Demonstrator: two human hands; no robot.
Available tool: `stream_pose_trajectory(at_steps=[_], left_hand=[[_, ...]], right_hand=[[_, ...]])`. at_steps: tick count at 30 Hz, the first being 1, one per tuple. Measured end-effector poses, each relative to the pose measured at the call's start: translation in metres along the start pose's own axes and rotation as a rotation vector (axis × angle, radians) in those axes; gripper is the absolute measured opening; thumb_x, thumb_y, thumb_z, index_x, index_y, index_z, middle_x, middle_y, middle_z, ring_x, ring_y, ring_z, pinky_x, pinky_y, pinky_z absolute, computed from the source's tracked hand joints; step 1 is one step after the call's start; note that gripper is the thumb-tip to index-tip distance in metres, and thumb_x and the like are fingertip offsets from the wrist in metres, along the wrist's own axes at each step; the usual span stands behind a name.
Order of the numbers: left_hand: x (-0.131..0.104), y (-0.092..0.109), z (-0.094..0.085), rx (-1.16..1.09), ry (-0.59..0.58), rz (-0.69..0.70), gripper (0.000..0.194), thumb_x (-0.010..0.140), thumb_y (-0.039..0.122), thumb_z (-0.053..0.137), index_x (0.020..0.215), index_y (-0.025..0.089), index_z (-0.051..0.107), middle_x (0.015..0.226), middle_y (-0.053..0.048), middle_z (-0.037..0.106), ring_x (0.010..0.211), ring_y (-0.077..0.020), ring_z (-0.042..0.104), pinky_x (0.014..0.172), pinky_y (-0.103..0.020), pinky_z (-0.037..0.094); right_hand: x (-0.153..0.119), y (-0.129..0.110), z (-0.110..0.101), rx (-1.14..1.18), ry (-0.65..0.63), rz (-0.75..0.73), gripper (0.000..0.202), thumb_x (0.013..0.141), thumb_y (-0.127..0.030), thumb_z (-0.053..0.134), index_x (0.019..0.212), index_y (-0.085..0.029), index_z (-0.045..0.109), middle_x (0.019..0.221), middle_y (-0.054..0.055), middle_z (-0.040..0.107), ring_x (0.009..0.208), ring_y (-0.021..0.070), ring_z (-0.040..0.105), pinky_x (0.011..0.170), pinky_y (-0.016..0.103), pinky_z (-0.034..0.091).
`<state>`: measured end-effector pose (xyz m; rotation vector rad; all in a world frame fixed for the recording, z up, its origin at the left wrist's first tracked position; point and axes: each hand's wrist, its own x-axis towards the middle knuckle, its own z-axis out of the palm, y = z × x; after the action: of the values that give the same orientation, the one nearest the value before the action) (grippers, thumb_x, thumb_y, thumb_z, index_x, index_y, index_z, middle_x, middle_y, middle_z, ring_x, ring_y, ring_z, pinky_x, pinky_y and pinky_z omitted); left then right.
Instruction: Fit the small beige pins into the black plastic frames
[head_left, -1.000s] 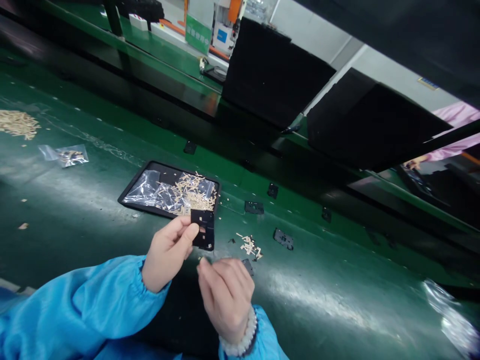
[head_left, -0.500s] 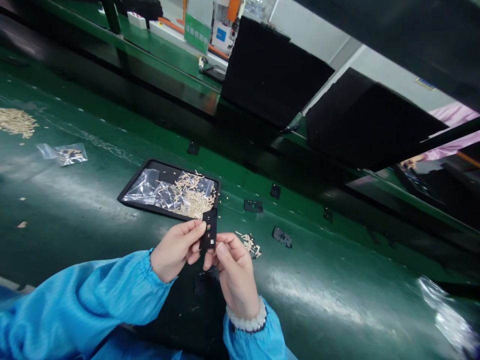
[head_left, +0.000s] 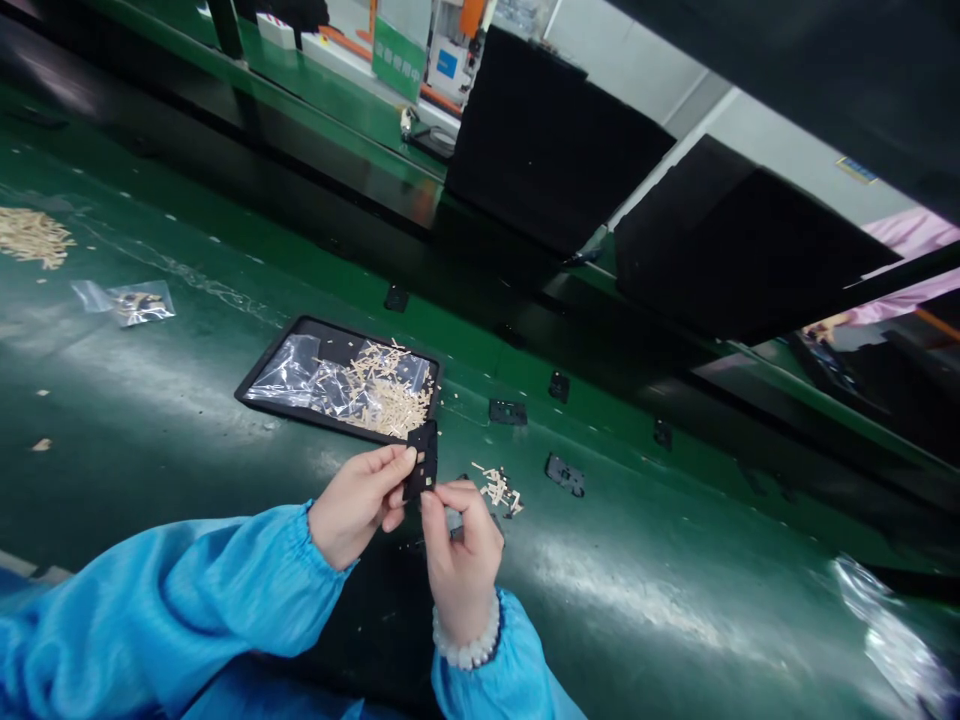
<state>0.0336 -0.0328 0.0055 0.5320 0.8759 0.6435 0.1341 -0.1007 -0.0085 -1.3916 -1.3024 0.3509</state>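
My left hand (head_left: 360, 503) grips a thin black plastic plate (head_left: 424, 455) with small cutouts, thumb on its near face. The plate is held upright above the bench, in front of the tray's near right corner. At its lower edge my right hand (head_left: 465, 550) is closed in a pinch, thumb and forefinger against the corner. A small pale patch shows on the plate just above those fingertips. Anything tiny between them is hidden. A dark part shows partly behind my right hand; whether it is held or lying there I cannot tell.
A black tray (head_left: 262, 403) holds clear bags and many pale strips. A small strip pile (head_left: 499, 488) lies right of my hands, near black plates (head_left: 564, 474). Farther left are a bag (head_left: 142, 303) and a bigger heap (head_left: 31, 238). Dark panels (head_left: 555, 140) stand behind; a co-worker's pink sleeve (head_left: 911, 235) shows.
My right hand has shifted slightly down and left, its thumb now at the plate's lower edge. The dark part behind it has come into view. My left hand still holds the plate.
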Motion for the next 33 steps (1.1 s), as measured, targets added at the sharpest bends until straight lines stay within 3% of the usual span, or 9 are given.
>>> stream_pose_trajectory(at_steps=[6,14,16,18,21,24,27,29,33], left_hand=[[0.004,-0.003,0.001,-0.162,0.009,-0.182,0.029,0.075,0.023,0.067,0.054,0.011,0.052,0.037,0.008,0.039,0.028,0.0011,0.027,0.027,-0.008,0.023],[0.004,-0.002,0.002,-0.248,0.025,-0.356,0.037,0.092,0.011,0.038,0.061,0.007,0.058,0.045,0.004,0.041,0.029,0.0016,0.027,0.025,-0.007,0.024],[0.005,-0.003,0.0,-0.256,0.008,-0.356,0.033,0.091,0.01,0.04,0.063,0.007,0.058,0.05,0.002,0.045,0.031,0.0019,0.029,0.025,-0.006,0.023],[0.005,-0.006,-0.003,-0.236,-0.014,-0.332,0.025,0.088,0.011,0.047,0.066,0.007,0.059,0.053,0.002,0.046,0.034,0.0016,0.031,0.026,-0.006,0.022],[0.006,-0.009,-0.008,-0.131,-0.075,-0.295,0.017,0.078,0.021,0.065,0.067,0.01,0.058,0.049,0.007,0.04,0.034,0.0003,0.028,0.026,-0.008,0.02],[0.01,-0.011,-0.012,-0.002,-0.108,-0.303,0.029,0.073,0.039,0.068,0.071,0.012,0.058,0.054,0.003,0.05,0.035,-0.0021,0.03,0.026,-0.012,0.019],[0.013,-0.011,-0.013,0.036,-0.078,-0.32,0.041,0.079,0.051,0.056,0.091,0.012,0.061,0.07,-0.006,0.062,0.039,-0.0051,0.036,0.028,-0.015,0.021],[0.014,-0.013,-0.013,0.059,-0.081,-0.292,0.043,0.078,0.051,0.057,0.096,0.012,0.062,0.071,-0.005,0.062,0.042,-0.0057,0.037,0.031,-0.015,0.022],[0.013,-0.018,-0.014,0.138,-0.136,-0.206,0.044,0.063,0.05,0.072,0.084,0.013,0.063,0.066,-0.002,0.058,0.046,-0.0054,0.034,0.034,-0.015,0.02]], right_hand=[[0.003,-0.003,0.002,-0.121,-0.092,0.008,0.012,0.08,-0.016,0.062,0.071,-0.019,0.055,0.065,-0.002,0.056,0.059,0.0106,0.057,0.055,0.022,0.047],[0.005,-0.006,-0.002,-0.096,-0.124,0.006,0.01,0.079,-0.016,0.064,0.073,-0.019,0.057,0.064,-0.003,0.056,0.057,0.0101,0.056,0.054,0.021,0.047],[0.006,-0.005,-0.007,-0.111,-0.124,-0.008,0.004,0.082,-0.016,0.06,0.082,-0.019,0.058,0.069,-0.001,0.058,0.06,0.011,0.058,0.056,0.022,0.049],[0.01,-0.004,-0.016,-0.205,-0.14,-0.059,0.017,0.085,-0.015,0.054,0.101,-0.019,0.058,0.086,0.005,0.062,0.073,0.0142,0.061,0.063,0.026,0.052],[0.022,-0.002,-0.035,-0.363,-0.351,-0.21,0.024,0.085,-0.016,0.054,0.108,-0.023,0.061,0.109,0.009,0.06,0.096,0.0189,0.059,0.077,0.032,0.052],[0.046,0.007,-0.051,-0.337,-0.592,-0.279,0.012,0.085,-0.019,0.056,0.091,-0.024,0.065,0.095,0.003,0.067,0.09,0.0157,0.06,0.077,0.029,0.051],[0.085,0.029,-0.055,-0.448,-0.395,-0.257,0.012,0.088,-0.024,0.053,0.086,-0.022,0.065,0.081,0.002,0.069,0.078,0.0147,0.062,0.073,0.028,0.051],[0.116,0.051,-0.052,-0.65,-0.211,-0.253,0.017,0.09,-0.027,0.05,0.091,-0.02,0.066,0.089,0.006,0.07,0.084,0.0177,0.062,0.078,0.032,0.049],[0.174,0.097,-0.037,-0.864,-0.229,-0.176,0.023,0.088,-0.025,0.054,0.107,-0.019,0.063,0.106,0.011,0.067,0.097,0.023,0.059,0.083,0.036,0.047]])
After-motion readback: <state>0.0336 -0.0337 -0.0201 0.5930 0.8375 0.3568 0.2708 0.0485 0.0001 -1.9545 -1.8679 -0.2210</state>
